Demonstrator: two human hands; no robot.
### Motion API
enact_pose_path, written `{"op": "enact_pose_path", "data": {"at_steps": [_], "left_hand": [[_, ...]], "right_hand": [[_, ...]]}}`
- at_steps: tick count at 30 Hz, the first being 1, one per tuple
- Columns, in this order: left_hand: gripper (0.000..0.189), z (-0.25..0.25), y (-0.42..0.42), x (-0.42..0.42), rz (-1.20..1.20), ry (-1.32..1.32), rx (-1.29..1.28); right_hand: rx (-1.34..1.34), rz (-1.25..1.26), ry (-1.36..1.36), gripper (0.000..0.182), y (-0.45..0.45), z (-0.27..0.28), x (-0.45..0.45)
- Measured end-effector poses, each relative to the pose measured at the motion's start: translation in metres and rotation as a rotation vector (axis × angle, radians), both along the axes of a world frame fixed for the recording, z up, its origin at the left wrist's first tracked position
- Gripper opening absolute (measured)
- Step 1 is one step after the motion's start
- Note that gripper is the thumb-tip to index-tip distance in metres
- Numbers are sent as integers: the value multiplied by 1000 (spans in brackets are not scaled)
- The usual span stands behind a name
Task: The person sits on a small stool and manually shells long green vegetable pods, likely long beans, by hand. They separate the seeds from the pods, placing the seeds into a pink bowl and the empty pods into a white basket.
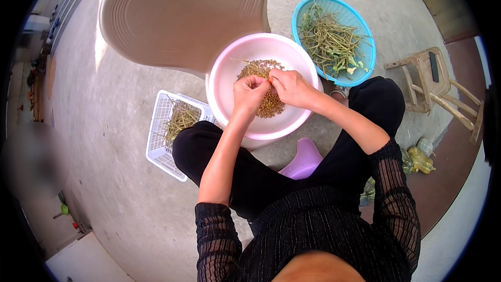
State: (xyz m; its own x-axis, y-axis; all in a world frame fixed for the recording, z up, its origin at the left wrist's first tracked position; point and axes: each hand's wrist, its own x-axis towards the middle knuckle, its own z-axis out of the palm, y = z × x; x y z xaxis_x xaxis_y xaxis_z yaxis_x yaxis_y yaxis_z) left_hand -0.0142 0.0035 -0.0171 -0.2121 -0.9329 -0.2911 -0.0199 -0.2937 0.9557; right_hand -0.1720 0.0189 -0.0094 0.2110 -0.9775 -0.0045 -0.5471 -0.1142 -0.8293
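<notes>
Both my hands meet above a pink-rimmed plastic basin (pixel 223 98) that holds a heap of small brown seeds or beans (pixel 271 104). My left hand (pixel 250 90) pinches something small and thin, probably a pod, between thumb and forefinger. Fingertips of my right hand (pixel 289 86) touch the same spot, its fingers curled; the piece between them is mostly hidden. A thin dry pod or stem (pixel 239 60) lies at the heap's upper left edge. Long green-brown pods (pixel 330 41) with some leaves fill a blue plastic colander (pixel 373 53) at the upper right. Dry, empty-looking pods (pixel 182 119) lie in a white plastic basket (pixel 166 166) at the left.
A large beige plastic chair or seat (pixel 184 15) stands just beyond the basin. A purple plastic stool (pixel 303 160) shows between my knees. To the right are a wooden stool (pixel 426 74) and several squashes (pixel 420 160) on the floor. Concrete floor (pixel 117 133) surrounds the basket.
</notes>
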Motion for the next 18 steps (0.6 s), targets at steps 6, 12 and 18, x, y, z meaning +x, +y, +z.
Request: {"op": "enact_pose_path", "data": {"at_steps": [6, 12, 18], "left_hand": [[9, -10, 0, 0, -3, -126, -141], [9, -12, 1, 0, -23, -269, -236], [13, -10, 0, -3, 28, -241, -128]], "right_hand": [[-193, 15, 124, 11, -1, -3, -4], [-320, 35, 186, 8, 0, -5, -2], [-365, -6, 195, 6, -2, -6, -2]]}}
